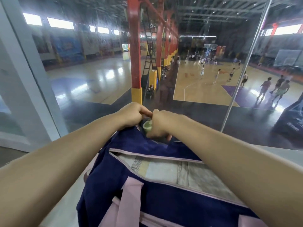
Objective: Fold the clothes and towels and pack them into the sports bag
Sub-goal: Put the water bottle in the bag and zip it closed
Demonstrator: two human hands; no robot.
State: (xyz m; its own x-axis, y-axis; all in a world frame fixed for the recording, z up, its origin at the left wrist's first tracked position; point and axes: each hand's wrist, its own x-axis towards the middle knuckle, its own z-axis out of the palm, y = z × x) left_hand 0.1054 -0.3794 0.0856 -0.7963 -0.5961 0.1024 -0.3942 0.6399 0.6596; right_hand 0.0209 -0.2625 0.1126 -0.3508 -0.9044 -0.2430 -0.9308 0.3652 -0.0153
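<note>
The navy sports bag point(131, 190) with pink straps lies nearest, zip mouth gaping over folded pale towels point(180, 172). At the bag's far end both hands work: the right hand point(158, 124) curls round a pale green piece point(147, 126), the left hand point(131, 114) pinches something I cannot identify. Probably zipping: brace the bag's end, keep towels off the zip. Beyond the bag, 1 window.

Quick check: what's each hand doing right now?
Left hand: fingers curled, pinching something at the sports bag's far end; cannot tell what.
Right hand: holds a pale green item.
</note>
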